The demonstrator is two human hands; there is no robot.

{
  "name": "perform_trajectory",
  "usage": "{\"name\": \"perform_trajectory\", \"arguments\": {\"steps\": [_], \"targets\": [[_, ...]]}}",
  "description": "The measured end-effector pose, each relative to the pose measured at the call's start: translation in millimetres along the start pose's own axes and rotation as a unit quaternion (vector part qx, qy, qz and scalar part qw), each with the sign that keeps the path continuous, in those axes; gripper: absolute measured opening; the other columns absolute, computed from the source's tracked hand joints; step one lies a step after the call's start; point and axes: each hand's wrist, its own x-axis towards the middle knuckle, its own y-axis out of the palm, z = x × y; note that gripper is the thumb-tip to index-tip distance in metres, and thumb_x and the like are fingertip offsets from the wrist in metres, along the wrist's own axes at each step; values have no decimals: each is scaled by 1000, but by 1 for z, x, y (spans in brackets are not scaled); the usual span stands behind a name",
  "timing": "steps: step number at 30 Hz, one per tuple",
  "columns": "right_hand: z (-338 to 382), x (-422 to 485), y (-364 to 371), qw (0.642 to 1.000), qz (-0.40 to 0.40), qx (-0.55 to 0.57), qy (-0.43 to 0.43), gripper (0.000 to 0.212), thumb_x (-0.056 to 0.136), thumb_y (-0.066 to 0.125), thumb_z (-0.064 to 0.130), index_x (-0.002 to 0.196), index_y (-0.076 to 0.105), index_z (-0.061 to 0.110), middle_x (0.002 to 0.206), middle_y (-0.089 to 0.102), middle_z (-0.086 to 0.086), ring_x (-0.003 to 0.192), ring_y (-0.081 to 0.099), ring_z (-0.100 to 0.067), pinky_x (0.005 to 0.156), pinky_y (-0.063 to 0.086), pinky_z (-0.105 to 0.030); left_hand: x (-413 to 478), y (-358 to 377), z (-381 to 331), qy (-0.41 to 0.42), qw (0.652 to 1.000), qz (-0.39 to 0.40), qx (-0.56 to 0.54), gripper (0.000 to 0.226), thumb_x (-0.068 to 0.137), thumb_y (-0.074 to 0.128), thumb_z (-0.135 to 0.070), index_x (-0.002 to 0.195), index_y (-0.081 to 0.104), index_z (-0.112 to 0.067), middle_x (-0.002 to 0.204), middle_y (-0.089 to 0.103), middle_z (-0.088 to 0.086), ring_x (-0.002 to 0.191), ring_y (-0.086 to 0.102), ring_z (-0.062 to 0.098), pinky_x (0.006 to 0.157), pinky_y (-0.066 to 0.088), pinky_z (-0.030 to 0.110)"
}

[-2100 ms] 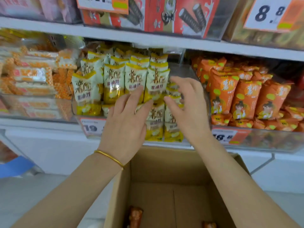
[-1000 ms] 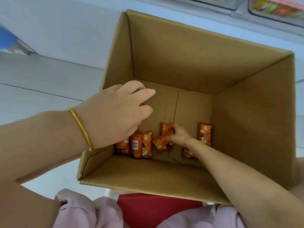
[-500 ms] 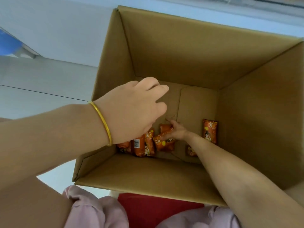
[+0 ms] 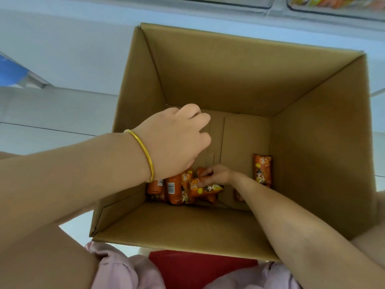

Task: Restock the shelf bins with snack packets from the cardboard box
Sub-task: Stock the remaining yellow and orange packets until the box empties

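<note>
Six or seven orange packets (image 4: 173,189) at bottom of one cardboard box (image 4: 229,80), one packet apart at right, right hand (image 4: 216,176) fingers pinching one packet, left hand (image 4: 179,140) above, fingers loosely curled, holding nothing, one gold bangle (image 4: 145,153).

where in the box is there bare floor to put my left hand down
Bare floor runs along the far wall of the cardboard box, and between the right hand and the lone packet by the right wall. Crowded: the near-left corner, where the packet pile lies under the left hand.
</note>
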Motion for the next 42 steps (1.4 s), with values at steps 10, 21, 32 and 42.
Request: {"name": "perform_trajectory", "arguments": {"steps": [10,21,32,42], "targets": [[83,-160,-79,961,-129,158,-189,28,71,78,20,96,68,27,109,67,-3,93,66,-14,82,55,-25,40,-39,10,-194,957,118,-179,41,98,39,-32,135,42,-14,137,43,9,125,41,29,101,39,43],[119,-296,-104,898,-205,273,-279,47,64,74,26,109,68,14,103,73,-6,89,69,-16,78,56,-29,48,-86,3,-218,639,-91,-732,55,73,55,10,121,54,-15,118,62,9,110,59,22,99,46,46],[131,-288,-98,830,-211,418,-303,52,71,70,34,118,63,15,112,71,-10,106,67,-26,93,53,-43,68,-78,0,-235,764,-93,-594,69,68,79,-39,126,46,-21,115,60,0,104,60,13,94,51,36],[127,-307,-107,729,-219,568,-312,49,67,66,35,111,63,14,93,72,-7,76,67,-25,58,54,-31,55,-111,8,-212,319,-56,-922,62,60,69,-14,120,55,-8,110,69,16,103,64,30,89,49,47]]}}
